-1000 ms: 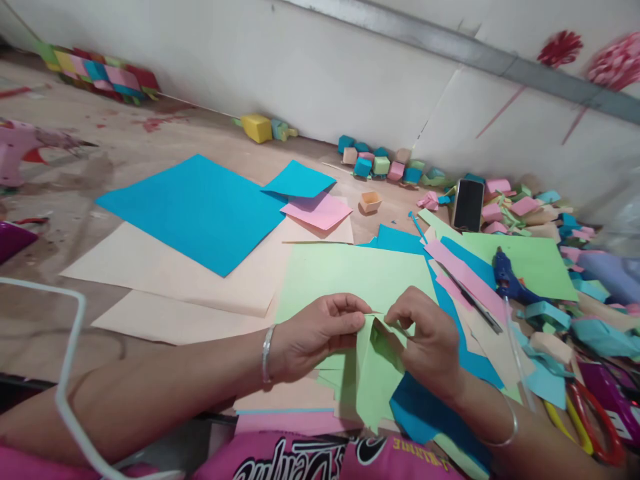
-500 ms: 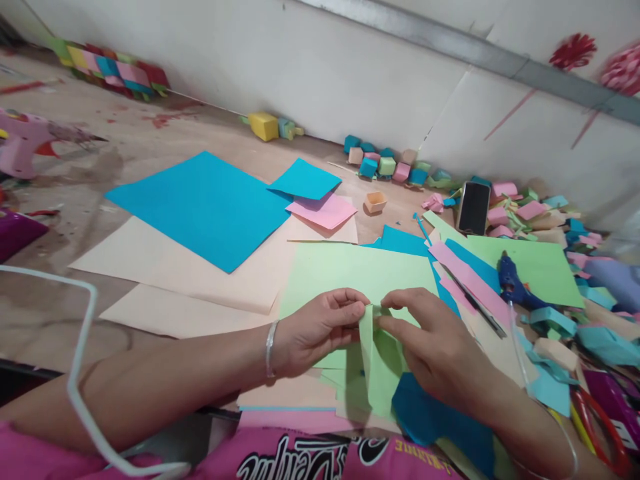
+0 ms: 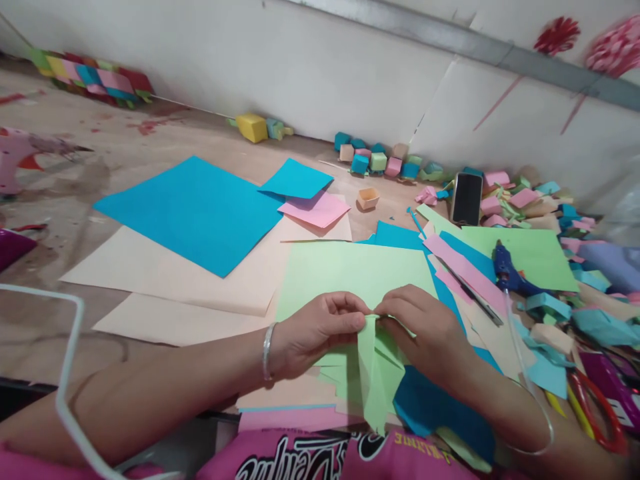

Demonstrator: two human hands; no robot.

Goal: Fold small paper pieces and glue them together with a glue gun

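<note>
Both hands work a small light green folded paper (image 3: pixel 374 373) low in the middle of the view. My left hand (image 3: pixel 320 330) pinches its top edge from the left, fingers curled closed, a silver bangle on the wrist. My right hand (image 3: pixel 430 337) pinches the same top corner from the right, its palm lying over the paper's right side. The fold hangs down to a point toward my pink shirt. Under it lies a larger light green sheet (image 3: pixel 350 270) on a pile of cream, pink and blue sheets.
A big blue sheet (image 3: pixel 193 210) and cream sheets lie left of centre. A blue glue gun (image 3: pixel 507 270), a phone (image 3: pixel 467 198), paper scraps and red-handled scissors (image 3: pixel 597 417) crowd the right. Small paper cubes (image 3: pixel 377 162) line the wall; a white cable (image 3: pixel 70 373) runs at lower left.
The right hand's fingers have drawn in closer over the fold's top corner, and the green paper hangs lower, its point further down. The camera shifted slightly.
</note>
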